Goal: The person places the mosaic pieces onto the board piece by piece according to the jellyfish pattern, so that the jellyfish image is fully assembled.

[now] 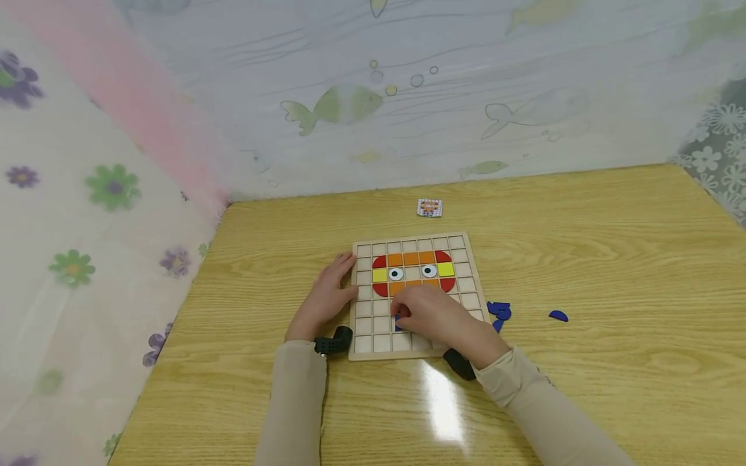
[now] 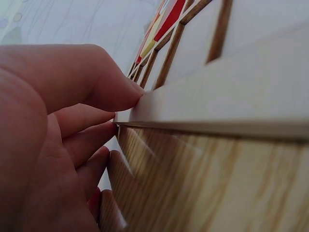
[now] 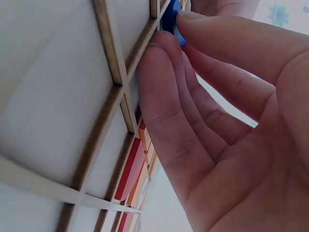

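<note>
A wooden grid board (image 1: 362,355) lies on the table, with red, orange and yellow tiles and two eye tiles (image 1: 429,271) set in its cells. My left hand (image 1: 327,292) rests along the board's left edge; in the left wrist view the thumb (image 2: 118,94) touches the rim and the other fingertips lie beside it. Over the lower part of the grid, my right hand (image 1: 434,315) pinches a blue tile (image 3: 171,21) at a cell. Fingers and thumb partly cover this tile, so its full shape is hidden.
Several blue tiles (image 1: 499,310) lie in a cluster at the board's right edge, partly overlapping. Farther right is one blue half-round tile (image 1: 558,316). A small pattern card (image 1: 429,208) lies behind the board, near the fish-patterned wall covering (image 1: 350,149).
</note>
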Demonstrator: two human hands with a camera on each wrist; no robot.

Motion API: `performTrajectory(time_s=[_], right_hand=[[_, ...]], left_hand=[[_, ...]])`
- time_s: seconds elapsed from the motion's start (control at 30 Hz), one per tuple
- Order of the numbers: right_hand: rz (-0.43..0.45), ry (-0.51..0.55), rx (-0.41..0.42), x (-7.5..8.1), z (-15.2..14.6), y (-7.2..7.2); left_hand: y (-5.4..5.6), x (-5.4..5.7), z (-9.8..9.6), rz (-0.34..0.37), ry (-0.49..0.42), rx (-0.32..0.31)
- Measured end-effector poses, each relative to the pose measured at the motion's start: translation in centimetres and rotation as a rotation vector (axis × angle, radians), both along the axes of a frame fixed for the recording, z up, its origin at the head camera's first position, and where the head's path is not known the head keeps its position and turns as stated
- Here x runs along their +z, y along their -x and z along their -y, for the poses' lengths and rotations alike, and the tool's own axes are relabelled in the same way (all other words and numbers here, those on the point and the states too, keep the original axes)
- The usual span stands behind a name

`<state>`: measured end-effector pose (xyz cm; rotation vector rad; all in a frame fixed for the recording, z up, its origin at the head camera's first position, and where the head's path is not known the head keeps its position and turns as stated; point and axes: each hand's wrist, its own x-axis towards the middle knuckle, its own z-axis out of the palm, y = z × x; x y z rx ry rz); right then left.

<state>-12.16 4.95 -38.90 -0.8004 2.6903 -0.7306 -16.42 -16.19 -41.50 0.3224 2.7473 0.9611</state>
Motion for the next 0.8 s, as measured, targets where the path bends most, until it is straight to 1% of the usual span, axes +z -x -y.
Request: performTrajectory(time_s=[0.27,0.67,0.8], right_hand=[[-0.012,-0.026,0.000,0.03,-0.04,0.00],[-0.029,-0.013,0.020,0.14,-0.31,0.10],[-0.038,-0.006,0.022,0.31,-0.59,0.19]], left_hand=[[0.04,-0.07,-0.04,-0.006,0.006,-0.005],[0.05,-0.12,-0.01,-0.004,-0.001,0.002],[0.10,-0.23,0.01,-0.014,-0.001,-0.002]])
